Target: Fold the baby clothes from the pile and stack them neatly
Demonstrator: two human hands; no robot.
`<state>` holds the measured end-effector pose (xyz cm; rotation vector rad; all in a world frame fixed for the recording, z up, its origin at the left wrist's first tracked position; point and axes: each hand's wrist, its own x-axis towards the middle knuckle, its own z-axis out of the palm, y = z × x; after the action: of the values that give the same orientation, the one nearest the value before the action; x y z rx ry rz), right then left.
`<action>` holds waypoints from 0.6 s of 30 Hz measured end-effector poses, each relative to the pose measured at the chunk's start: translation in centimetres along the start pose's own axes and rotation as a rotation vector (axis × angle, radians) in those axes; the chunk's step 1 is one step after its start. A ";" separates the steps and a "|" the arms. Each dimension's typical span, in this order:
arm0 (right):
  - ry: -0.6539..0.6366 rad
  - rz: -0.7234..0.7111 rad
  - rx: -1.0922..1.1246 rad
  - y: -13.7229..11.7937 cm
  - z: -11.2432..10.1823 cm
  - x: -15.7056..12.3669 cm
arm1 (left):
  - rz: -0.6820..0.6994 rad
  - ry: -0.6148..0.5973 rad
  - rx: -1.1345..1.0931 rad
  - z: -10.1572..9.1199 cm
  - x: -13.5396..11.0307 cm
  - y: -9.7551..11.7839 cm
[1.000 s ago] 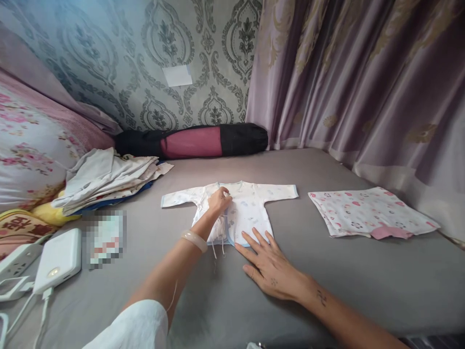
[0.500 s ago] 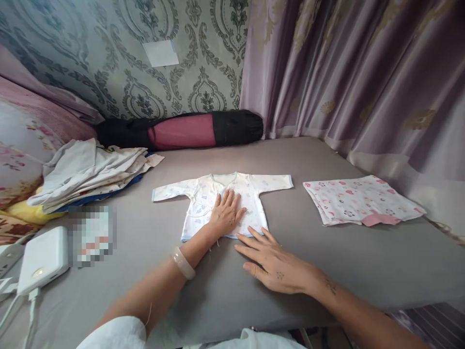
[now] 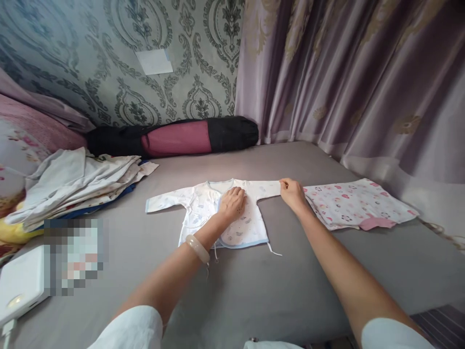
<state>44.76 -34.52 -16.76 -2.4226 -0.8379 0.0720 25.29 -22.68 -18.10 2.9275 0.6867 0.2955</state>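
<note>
A small white baby shirt (image 3: 203, 206) with pale blue trim, a faint print and tie strings lies front up with both sleeves spread. My left hand (image 3: 232, 204), a pale bangle at its wrist, is on the shirt's upper chest. Its fingers are bent and close together against the cloth, with the tips partly hidden. Out at the end of the right-hand sleeve, my right hand (image 3: 293, 195) pinches the cuff between thumb and fingers. Just beyond that hand is a folded white cloth (image 3: 348, 201) with pink hearts and flowers.
A grey sheet (image 3: 290, 281) covers the bed. Stacked clothes (image 3: 80, 179) lie on the left, behind a white charger box (image 3: 25, 281) with a cable and a blurred-out item. A long black and dark-pink bag (image 3: 178, 138) lies along the wall; purple curtains (image 3: 327, 72) hang at right.
My right hand has moved from the bed by the shirt's hem up to the right cuff and closed on it. My left hand has shifted slightly up the chest, its fingers now drawn together.
</note>
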 end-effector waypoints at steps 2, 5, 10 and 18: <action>0.040 0.039 -0.124 0.2 0.2 1.3 | 0.009 -0.022 -0.033 0.7 1.2 0.0; 0.024 0.048 -0.220 0.5 0.6 2.2 | -0.021 -0.077 -0.052 1.9 2.3 -0.1; 0.002 0.161 -0.178 0.6 1.5 3.2 | -0.064 -0.108 -0.057 3.0 2.6 -0.2; -0.032 0.337 0.221 1.5 1.6 5.4 | -0.102 -0.127 -0.086 2.6 2.4 -0.1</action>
<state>49.59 -31.54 -18.16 -2.3309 -0.4027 0.3149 27.94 -21.71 -20.26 2.7895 0.7804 0.1242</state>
